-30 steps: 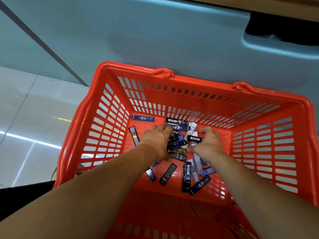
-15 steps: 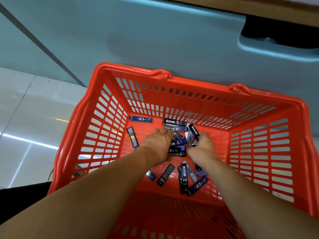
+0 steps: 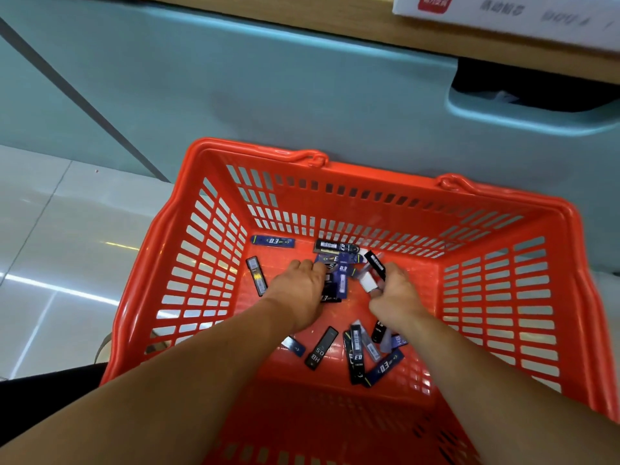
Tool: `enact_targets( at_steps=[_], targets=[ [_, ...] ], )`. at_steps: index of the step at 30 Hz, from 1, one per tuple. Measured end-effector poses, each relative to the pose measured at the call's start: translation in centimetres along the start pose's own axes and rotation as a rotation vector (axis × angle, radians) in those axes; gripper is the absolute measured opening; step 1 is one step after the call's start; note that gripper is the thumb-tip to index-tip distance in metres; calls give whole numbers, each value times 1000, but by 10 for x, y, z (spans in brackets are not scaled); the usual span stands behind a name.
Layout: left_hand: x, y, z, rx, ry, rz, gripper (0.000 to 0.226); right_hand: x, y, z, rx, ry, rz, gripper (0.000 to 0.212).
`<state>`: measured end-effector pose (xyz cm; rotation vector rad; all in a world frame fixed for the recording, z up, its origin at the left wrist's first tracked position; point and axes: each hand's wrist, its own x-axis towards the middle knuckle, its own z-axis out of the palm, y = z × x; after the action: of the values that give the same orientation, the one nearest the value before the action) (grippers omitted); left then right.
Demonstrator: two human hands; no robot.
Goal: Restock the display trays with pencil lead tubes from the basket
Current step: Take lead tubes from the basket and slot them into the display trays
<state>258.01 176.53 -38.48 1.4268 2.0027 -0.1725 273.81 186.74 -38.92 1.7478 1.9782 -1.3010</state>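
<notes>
Both your arms are down inside the red basket (image 3: 255, 147), gathering lead tubes (image 3: 355, 350) for display trays that are not in view. Your right hand (image 3: 397, 295), at about 1 o'clock on the basket floor, is closed round a small bunch. A black tube (image 3: 375, 266) and a white tube (image 3: 367, 282) stick out of the fist toward 11 o'clock. Your left hand (image 3: 297, 290), near the centre, lies knuckles-up with its fingers bent down into the heap (image 3: 330, 246) at 12 o'clock. Its fingertips are hidden, so it cannot be told whether it has anything in its grasp. Other tubes lie loose: a blue tube (image 3: 273, 241) by the far wall at 10 o'clock, a dark tube (image 3: 256, 276) at 9 o'clock, and a scatter at 6 o'clock beneath your wrists. A wooden shelf (image 3: 335, 15) carrying a white box (image 3: 503, 15) runs across the frame at 1 o'clock. The step in hand looks to be the pick-up, early in the restock, with most of the stock lying in the basket. The next move likely calls for firming both handfuls so that no slim, slick tube slips out. Then lift clear of the slotted walls and carry up to the trays.
</notes>
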Motion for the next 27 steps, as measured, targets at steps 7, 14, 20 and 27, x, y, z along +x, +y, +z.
enact_targets(
  at_steps=[7,14,20,27],
  targets=[
    [1,-2,6,40,-19,-43,62,6,5,-2,140,-28,44,20],
    [1,0,1,19,45,-48,49,8,5,-9,264,87,73,18],
    [-10,-6,-13,-270,28,-147,35,0,-7,-16,354,44,145,24],
    [-46,-2,-47,-1021,-19,-256,23,-27,-38,-39,528,58,193,17]
  ],
)
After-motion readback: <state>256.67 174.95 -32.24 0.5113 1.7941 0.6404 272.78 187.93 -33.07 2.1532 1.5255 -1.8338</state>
